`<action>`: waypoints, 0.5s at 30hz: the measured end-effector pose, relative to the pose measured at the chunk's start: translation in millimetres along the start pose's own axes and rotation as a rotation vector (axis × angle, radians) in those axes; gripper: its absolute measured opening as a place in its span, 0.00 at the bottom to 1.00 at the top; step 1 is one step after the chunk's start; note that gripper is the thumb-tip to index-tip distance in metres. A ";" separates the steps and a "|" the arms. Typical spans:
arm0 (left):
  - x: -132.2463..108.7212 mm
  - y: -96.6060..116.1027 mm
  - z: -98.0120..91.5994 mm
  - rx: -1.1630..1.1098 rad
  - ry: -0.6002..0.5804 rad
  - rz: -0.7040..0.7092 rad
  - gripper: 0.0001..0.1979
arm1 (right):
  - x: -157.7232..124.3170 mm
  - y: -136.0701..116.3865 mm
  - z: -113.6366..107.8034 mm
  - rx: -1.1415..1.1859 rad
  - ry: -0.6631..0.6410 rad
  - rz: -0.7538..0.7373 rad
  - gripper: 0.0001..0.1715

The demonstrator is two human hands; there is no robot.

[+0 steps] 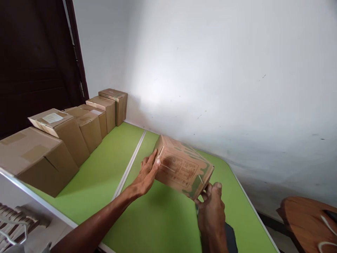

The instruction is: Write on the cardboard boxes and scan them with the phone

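Note:
Between my two hands is a brown cardboard box (181, 167) with green patches and printed text, tilted over the green tabletop. My left hand (147, 175) grips its left end, thumb on the near face. At the lower right corner, my right hand (212, 198) supports it, with some fingers hidden beneath. Partly covered by my right forearm, a dark flat object (231, 237) lies on the table; its kind cannot be made out.
A row of several cardboard boxes (91, 130) lines the table's left side. A white wall (210, 70) rises behind the green table (105, 165), which has a pale seam across it. At the right stands a round wooden surface (302, 218) with a white cable.

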State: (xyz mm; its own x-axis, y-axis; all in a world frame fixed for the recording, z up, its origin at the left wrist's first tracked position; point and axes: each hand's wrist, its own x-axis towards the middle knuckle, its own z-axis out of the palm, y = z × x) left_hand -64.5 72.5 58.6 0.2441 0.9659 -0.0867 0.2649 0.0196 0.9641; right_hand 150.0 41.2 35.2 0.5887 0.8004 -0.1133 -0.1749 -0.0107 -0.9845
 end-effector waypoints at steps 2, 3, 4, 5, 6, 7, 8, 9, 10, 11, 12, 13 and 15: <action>-29.9 -10.0 -11.7 0.049 0.052 0.005 0.43 | -28.9 3.4 0.2 0.054 -0.002 -0.001 0.48; -44.5 -15.7 -17.2 0.065 0.085 0.012 0.42 | -43.3 4.9 0.1 0.086 -0.010 -0.001 0.45; -58.7 -21.5 -22.5 0.071 0.123 0.025 0.41 | -57.1 6.1 -0.2 0.118 -0.019 0.000 0.41; -72.0 -26.8 -27.4 0.069 0.164 0.044 0.40 | -69.8 6.9 -0.8 0.148 -0.025 0.003 0.39; -84.4 -31.2 -32.0 0.065 0.205 0.069 0.39 | -81.0 7.2 -1.7 0.176 -0.031 0.006 0.36; -95.6 -34.5 -36.1 0.060 0.246 0.098 0.38 | -90.6 7.0 -2.8 0.199 -0.036 0.008 0.35; -105.3 -36.4 -39.9 0.053 0.281 0.129 0.38 | -98.7 6.3 -3.8 0.216 -0.045 0.011 0.34; -113.6 -36.6 -43.4 0.043 0.315 0.164 0.38 | -105.5 5.0 -4.7 0.225 -0.065 0.013 0.35; -120.4 -35.4 -46.6 0.032 0.343 0.198 0.38 | -111.4 3.1 -5.1 0.226 -0.094 0.010 0.35; -126.0 -32.8 -49.7 0.018 0.367 0.225 0.38 | -117.0 0.7 -4.9 0.220 -0.133 0.002 0.36; -130.3 -29.2 -52.7 0.007 0.383 0.244 0.37 | -122.6 -2.3 -4.0 0.212 -0.165 -0.013 0.36; -133.8 -25.0 -55.6 0.003 0.390 0.255 0.37 | -128.3 -5.6 -2.4 0.201 -0.183 -0.034 0.36; -138.4 -17.0 -60.8 0.008 0.388 0.260 0.35 | -139.9 -12.3 2.1 0.186 -0.171 -0.071 0.33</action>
State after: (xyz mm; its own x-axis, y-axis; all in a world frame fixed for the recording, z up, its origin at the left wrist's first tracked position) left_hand -159.6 -45.9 69.6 -0.0632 0.9637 0.2593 0.2485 -0.2365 0.9393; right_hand 68.1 -69.4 63.5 0.4655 0.8851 -0.0045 -0.2890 0.1472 -0.9459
